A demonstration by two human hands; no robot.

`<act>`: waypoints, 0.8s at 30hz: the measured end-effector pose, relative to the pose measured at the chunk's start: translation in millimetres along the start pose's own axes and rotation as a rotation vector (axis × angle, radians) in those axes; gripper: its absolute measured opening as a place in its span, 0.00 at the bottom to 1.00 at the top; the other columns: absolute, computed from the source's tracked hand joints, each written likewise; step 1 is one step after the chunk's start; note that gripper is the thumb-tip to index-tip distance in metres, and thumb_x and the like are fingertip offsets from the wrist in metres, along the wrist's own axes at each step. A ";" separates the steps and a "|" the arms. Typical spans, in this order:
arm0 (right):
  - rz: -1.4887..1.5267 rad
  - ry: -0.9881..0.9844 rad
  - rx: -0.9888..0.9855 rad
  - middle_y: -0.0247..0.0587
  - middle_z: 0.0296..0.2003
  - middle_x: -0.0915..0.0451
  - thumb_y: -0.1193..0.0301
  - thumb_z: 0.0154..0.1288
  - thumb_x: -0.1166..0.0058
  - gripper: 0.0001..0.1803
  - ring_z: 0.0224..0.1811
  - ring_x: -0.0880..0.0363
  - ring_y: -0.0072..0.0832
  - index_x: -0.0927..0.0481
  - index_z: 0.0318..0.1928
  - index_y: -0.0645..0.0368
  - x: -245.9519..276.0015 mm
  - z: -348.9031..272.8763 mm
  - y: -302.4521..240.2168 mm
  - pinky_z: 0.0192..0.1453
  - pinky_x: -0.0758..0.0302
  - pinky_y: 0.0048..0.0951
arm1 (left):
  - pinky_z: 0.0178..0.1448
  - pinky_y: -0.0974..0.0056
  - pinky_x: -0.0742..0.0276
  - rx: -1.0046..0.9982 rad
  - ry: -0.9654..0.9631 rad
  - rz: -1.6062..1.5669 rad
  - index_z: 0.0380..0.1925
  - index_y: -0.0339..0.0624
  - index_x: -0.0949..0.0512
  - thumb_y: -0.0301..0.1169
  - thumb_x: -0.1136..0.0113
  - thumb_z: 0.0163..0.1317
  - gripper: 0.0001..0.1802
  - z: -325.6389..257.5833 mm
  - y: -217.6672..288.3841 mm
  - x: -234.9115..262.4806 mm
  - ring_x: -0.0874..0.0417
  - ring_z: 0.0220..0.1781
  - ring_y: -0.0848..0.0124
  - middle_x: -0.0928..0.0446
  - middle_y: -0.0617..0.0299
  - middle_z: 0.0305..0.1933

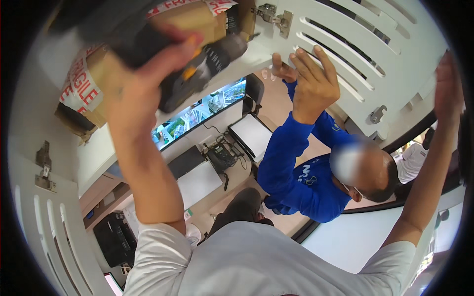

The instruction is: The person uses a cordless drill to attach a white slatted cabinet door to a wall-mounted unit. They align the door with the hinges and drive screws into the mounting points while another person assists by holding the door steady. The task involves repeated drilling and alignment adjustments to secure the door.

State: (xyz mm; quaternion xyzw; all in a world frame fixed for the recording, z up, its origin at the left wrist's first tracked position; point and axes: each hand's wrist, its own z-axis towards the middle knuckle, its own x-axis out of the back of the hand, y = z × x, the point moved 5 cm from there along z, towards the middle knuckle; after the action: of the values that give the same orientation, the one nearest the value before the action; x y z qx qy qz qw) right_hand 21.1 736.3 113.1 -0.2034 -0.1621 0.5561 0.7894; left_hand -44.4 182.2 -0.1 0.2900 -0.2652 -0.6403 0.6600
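Note:
Gripped in my raised left hand (143,81) is a black and yellow cordless drill (212,61), its chuck pointing to the upper right, close under a metal cabinet hinge (282,20). Motion blurs the hand and the drill's rear. The white slotted cabinet door (345,59) stands swung out on the right. Far over at the right rim, my right hand (448,89) is lifted with its fingers stretched up beside the door's outer edge; whether it touches there I cannot tell.
A co-worker in a blue top (301,167) stands below, one hand (316,86) raised near the slots. Inside the cabinet sits a taped cardboard box (101,81). Beneath are a monitor (202,111), a desk phone (222,155) and cables. Another slotted door (52,237) hangs at left.

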 end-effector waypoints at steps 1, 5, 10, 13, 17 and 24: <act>0.068 -0.024 -0.052 0.46 0.76 0.34 0.63 0.82 0.54 0.29 0.79 0.37 0.32 0.34 0.75 0.64 -5.2 -15.3 8.7 0.84 0.47 0.38 | 0.53 0.64 0.18 -0.005 0.005 -0.032 0.38 0.32 0.17 0.24 0.28 0.51 0.13 -12.1 5.9 0.1 0.10 0.43 0.65 0.12 0.50 0.38; -0.193 -0.005 -0.230 0.43 0.56 0.19 0.62 0.73 0.38 0.27 0.53 0.18 0.32 0.26 0.65 0.64 -95.7 -90.0 42.8 0.55 0.21 0.29 | 0.57 0.57 0.20 0.151 0.022 0.072 0.39 0.31 0.19 0.20 0.33 0.47 0.16 -62.3 15.2 28.8 0.12 0.47 0.57 0.15 0.47 0.40; 0.137 -0.064 -0.271 0.42 0.52 0.19 0.67 0.64 0.36 0.30 0.54 0.20 0.30 0.28 0.63 0.64 -124.6 -105.6 23.4 0.61 0.25 0.32 | 0.54 0.53 0.20 0.382 -0.056 0.039 0.41 0.34 0.19 0.19 0.34 0.47 0.17 -125.9 4.2 47.6 0.14 0.50 0.54 0.16 0.50 0.43; 0.211 -0.138 -0.260 0.42 0.53 0.19 0.70 0.64 0.38 0.29 0.55 0.20 0.31 0.29 0.64 0.64 -149.1 -119.1 8.4 0.64 0.26 0.34 | 0.51 0.56 0.19 0.457 -0.083 0.081 0.41 0.35 0.19 0.18 0.33 0.48 0.16 -147.8 -3.9 45.8 0.15 0.49 0.57 0.16 0.50 0.43; 0.065 -0.261 0.056 0.53 0.63 0.27 0.74 0.62 0.40 0.38 0.65 0.27 0.40 0.38 0.71 0.66 -205.2 -128.4 -27.7 0.70 0.31 0.38 | 0.53 0.59 0.20 0.567 0.022 0.114 0.41 0.34 0.18 0.22 0.31 0.49 0.16 -173.7 -9.6 61.9 0.15 0.48 0.60 0.15 0.47 0.45; 0.042 -0.107 0.310 0.75 0.74 0.49 0.76 0.50 0.38 0.59 0.75 0.45 0.70 0.56 0.81 0.68 -299.3 -133.7 -63.5 0.77 0.40 0.56 | 0.54 0.58 0.21 0.631 0.126 0.223 0.36 0.32 0.18 0.22 0.34 0.47 0.13 -196.6 -2.6 86.3 0.15 0.46 0.60 0.15 0.47 0.42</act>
State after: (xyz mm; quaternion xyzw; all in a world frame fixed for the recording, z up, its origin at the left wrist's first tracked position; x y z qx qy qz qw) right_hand 38.7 416.0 20.5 -0.0525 -0.1121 0.6009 0.7897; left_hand 99.1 104.4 -139.6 0.4880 -0.4390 -0.4315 0.6189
